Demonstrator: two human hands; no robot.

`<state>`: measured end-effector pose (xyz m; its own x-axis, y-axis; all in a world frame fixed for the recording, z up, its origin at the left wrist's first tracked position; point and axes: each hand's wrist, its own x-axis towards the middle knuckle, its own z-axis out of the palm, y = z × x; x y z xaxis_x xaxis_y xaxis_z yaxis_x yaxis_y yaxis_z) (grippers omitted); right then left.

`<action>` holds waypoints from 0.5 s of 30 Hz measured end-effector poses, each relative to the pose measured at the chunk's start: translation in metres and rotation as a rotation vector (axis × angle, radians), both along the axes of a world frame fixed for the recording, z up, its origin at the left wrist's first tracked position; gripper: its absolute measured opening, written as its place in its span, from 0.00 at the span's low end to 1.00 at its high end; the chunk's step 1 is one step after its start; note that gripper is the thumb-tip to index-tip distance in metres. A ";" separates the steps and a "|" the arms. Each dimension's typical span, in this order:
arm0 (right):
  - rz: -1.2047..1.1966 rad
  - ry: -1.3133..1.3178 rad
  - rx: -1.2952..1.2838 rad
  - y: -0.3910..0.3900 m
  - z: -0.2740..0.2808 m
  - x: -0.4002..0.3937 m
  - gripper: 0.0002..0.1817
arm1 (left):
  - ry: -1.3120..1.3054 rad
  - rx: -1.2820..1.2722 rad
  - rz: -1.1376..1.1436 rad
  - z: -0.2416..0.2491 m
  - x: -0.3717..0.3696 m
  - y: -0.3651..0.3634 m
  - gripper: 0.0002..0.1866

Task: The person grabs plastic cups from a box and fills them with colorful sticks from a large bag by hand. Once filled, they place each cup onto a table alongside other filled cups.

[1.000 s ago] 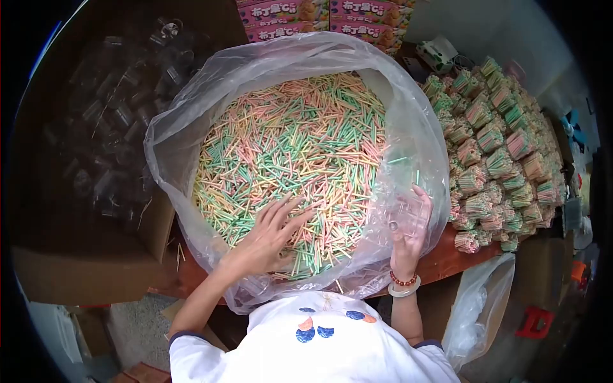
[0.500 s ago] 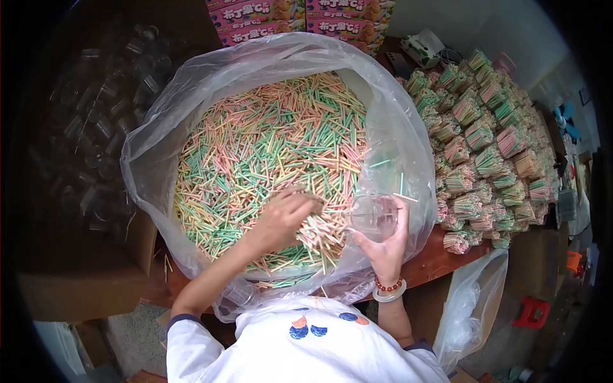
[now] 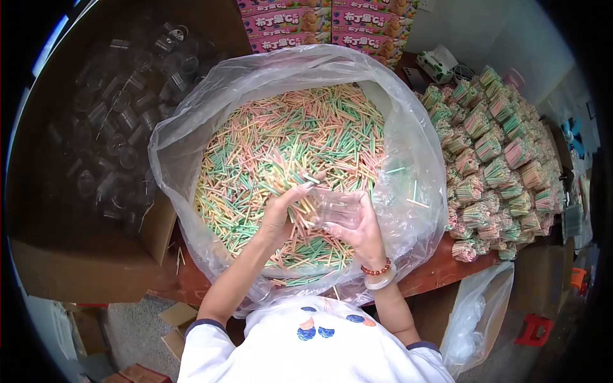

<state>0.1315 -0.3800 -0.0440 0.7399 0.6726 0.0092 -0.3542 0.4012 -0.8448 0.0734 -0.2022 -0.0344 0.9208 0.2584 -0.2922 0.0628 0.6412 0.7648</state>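
A wide tub lined with a clear plastic bag (image 3: 418,166) is heaped with short pink, green and yellow sticks (image 3: 255,140). Over the near part of the heap, my left hand (image 3: 279,214) is closed around a loose bunch of sticks (image 3: 290,175), some poking up above the fingers. My right hand (image 3: 363,233) grips a clear plastic jar (image 3: 338,207), tipped sideways with its mouth towards the bunch. The two hands are close together, and the ends of some sticks are at the jar's mouth. Whether any sticks are inside the jar is hard to make out.
At left, a cardboard box (image 3: 76,271) holds many clear jars (image 3: 121,102). Bundles of sticks (image 3: 498,172) are piled at right. Pink printed boxes (image 3: 287,22) stand behind the tub. A plastic bag (image 3: 469,319) hangs at the lower right, near a red stool (image 3: 535,330).
My left hand has lifted a bunch of sticks from the heap and turned it towards the jar. My right hand has brought the jar leftward to meet it. The camera view has shifted slightly.
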 end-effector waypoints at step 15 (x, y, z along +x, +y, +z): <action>0.024 -0.011 -0.025 -0.015 -0.025 0.000 0.41 | -0.049 0.007 0.179 0.029 0.009 0.000 0.21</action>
<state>0.1318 -0.3948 -0.0690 0.7236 0.6902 0.0004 -0.3536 0.3712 -0.8586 0.0827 -0.2017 -0.0057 0.8730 0.4210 -0.2461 -0.0888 0.6334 0.7687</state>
